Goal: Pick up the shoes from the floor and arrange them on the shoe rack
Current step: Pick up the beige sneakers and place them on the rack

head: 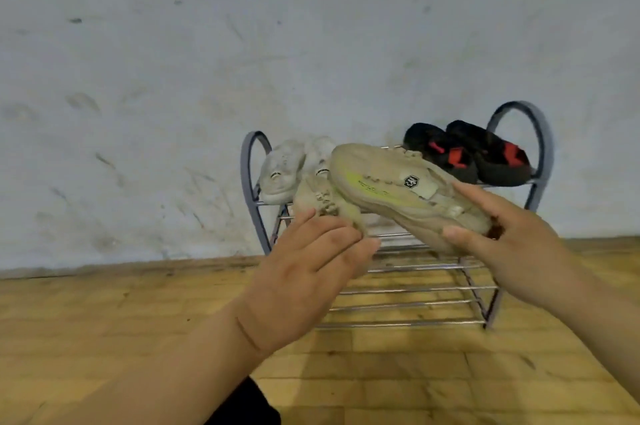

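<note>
- The shoe rack [540, 137] stands on the floor [104, 320] against the wall [173, 44]; its top shelf carries a pair of white shoes [282, 175] at the left end and a pair of black shoes [450, 161] with red patches at the right end
- Six shoes show: two white, two black, two beige; four sit on the rack, and two are held in the air in front of the middle of the top shelf
- The right hand [512, 244] grips the striped beige shoe [398, 189] at its heel end, thumb on top and fingers [464, 237] curled under the sole; the toe points left and up
- The left hand [304, 272] holds the second beige shoe [317, 198], pinched between the thumb and the fingers [346, 244], which lie close together; this shoe sits just left of and partly behind the striped one
- The rack has one metal frame with looped, rounded sides and two shelves of thin shiny bars
- The beige shoes look soft and knitted, with ruffled lacing; one bears a yellow-green stripe and a small dark badge
- The floor is tan with a block pattern, and the wall is pale and scuffed
</note>
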`<state>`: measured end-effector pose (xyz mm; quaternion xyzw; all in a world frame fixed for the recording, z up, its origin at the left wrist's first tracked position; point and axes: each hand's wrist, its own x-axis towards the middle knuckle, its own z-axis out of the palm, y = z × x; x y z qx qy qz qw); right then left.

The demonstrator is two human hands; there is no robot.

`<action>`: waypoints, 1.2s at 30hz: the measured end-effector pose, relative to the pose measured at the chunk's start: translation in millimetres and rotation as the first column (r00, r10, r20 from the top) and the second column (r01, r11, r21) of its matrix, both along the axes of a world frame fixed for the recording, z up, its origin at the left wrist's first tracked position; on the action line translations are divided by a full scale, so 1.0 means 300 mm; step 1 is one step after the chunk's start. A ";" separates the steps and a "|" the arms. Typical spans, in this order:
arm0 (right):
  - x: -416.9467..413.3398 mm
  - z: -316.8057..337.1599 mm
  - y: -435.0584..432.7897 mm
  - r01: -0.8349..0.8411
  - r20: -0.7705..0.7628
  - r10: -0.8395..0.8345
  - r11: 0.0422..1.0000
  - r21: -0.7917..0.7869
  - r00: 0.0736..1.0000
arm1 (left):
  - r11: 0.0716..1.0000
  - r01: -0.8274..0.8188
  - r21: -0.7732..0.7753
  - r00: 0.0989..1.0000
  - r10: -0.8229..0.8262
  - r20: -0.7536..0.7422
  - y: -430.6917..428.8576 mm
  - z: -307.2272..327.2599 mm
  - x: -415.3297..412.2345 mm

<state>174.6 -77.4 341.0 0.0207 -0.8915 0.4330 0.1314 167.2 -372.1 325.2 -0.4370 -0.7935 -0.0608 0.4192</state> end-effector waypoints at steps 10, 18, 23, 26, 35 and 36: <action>-0.109 -0.133 0.270 -0.104 0.325 0.059 0.987 0.123 0.944 | 0.982 0.163 -0.096 0.964 -0.138 0.228 0.139 -0.176 0.002; -0.206 -0.315 0.179 0.157 0.266 -0.153 0.988 0.008 0.952 | 0.989 0.142 -0.036 0.974 -0.133 0.185 0.191 -0.248 -0.093; -0.298 -0.445 0.084 0.336 0.241 -0.302 0.935 -0.116 0.922 | 0.994 0.110 0.017 0.980 -0.111 0.168 0.252 -0.282 -0.163; -0.365 -0.483 0.053 0.384 0.243 -0.348 0.915 -0.125 0.906 | 0.991 0.117 0.069 0.980 -0.126 0.154 0.290 -0.271 -0.195; -0.536 -0.533 -0.001 0.226 0.342 -0.246 0.969 0.099 0.907 | 0.989 0.088 0.115 0.978 -0.108 0.179 0.274 -0.267 -0.254; -0.538 -0.537 0.004 0.183 0.370 -0.208 0.978 0.101 0.906 | 0.990 0.088 0.109 0.977 -0.107 0.187 0.266 -0.269 -0.255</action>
